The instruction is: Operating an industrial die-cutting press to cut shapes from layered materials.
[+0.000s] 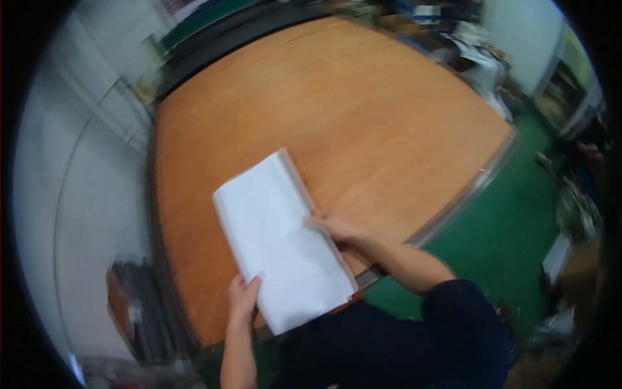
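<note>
A stack of white paper sheets, long and rectangular, is held tilted over the near edge of a wide wooden table. My left hand grips its lower left edge, thumb on top and fingers tucked beneath. At the right edge, about midway up, my right hand closes on the stack, slightly blurred, with some fingers out of sight underneath. Several sheet edges show at the lower right corner of the stack.
A dark roller or bar with a green strip runs along the table's far left end. Dark stacked material stands by the left wall. Cluttered bags and boxes lie beyond the far right edge. Green floor borders the right side.
</note>
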The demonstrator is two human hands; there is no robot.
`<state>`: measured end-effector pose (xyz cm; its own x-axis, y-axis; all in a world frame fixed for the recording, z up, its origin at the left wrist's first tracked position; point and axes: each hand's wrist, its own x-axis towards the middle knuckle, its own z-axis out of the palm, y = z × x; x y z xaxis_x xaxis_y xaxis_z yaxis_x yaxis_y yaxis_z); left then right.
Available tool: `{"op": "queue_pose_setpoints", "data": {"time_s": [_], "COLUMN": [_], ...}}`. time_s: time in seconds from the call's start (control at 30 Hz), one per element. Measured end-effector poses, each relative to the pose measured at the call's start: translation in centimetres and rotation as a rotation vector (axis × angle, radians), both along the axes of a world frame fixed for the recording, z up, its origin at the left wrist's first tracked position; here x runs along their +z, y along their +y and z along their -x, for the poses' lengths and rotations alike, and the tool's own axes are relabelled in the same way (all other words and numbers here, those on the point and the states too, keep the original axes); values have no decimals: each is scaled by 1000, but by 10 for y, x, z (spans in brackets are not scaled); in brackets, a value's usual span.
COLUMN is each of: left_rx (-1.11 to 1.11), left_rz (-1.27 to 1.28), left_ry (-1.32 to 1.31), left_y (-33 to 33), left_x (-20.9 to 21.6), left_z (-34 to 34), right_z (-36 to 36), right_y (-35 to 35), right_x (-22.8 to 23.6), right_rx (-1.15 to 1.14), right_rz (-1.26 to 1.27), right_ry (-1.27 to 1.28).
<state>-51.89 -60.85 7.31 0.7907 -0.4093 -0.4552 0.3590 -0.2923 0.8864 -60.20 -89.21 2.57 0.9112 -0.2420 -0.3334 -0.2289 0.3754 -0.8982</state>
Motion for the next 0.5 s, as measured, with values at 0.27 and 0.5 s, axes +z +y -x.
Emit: {"op": "queue_pose_setpoints", "data": {"time_s": [0.27,0.5], "left_rx": [-127,-219], "left_rz": [-31,62], "left_ry": [-81,-190], "left_y": [1,6], "left_x": [-16,-10], "left_z": [-31,-56], "right_z": [-19,-30], "right_y": [15,49], "right_x": [-3,44], "right_rx": [14,-35], "right_rz": [378,374], "right_ry": [46,-11]}}
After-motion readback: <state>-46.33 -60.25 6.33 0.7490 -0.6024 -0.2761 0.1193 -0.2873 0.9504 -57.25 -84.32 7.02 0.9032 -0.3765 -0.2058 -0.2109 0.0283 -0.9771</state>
